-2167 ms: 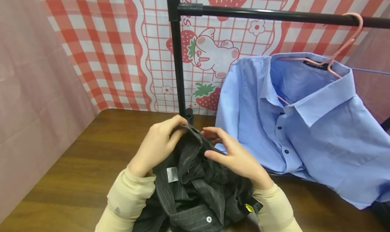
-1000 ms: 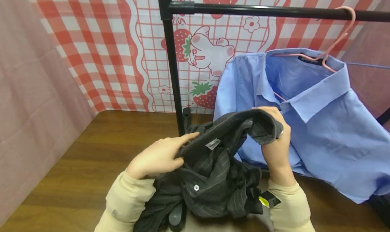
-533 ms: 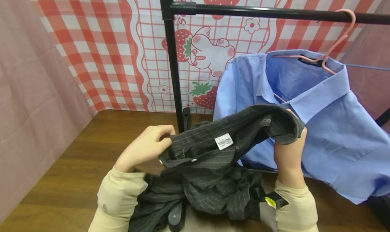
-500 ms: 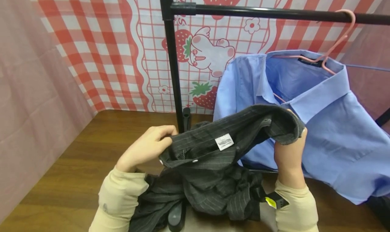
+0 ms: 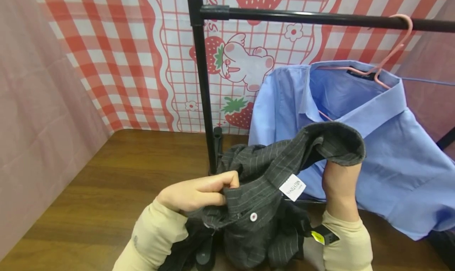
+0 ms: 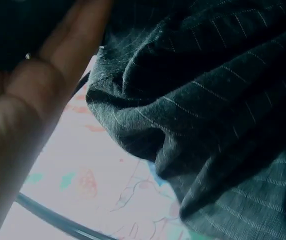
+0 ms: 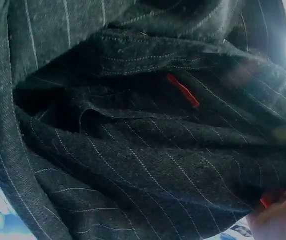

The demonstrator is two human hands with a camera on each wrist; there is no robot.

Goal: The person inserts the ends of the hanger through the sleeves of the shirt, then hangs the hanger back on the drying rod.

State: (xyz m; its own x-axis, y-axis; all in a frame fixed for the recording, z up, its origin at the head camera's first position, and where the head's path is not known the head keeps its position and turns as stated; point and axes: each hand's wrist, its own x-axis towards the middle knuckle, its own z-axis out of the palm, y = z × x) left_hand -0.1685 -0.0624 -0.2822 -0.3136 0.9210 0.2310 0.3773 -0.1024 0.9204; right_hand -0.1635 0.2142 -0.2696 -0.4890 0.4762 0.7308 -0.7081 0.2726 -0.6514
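Left hand (image 5: 199, 192), dark pinstriped garment (image 5: 249, 239), right hand (image 5: 341, 180): garment between the two.
Left hand pinching the left end of the band (image 5: 261, 194), thumb and finger; white button (image 5: 253, 217), white label (image 5: 292, 187) next; band's right end raised in front of right hand, fingers hidden, whether gripping cannot be told; blue shirt (image 5: 384, 168) behind, on pink hanger (image 5: 401, 46).
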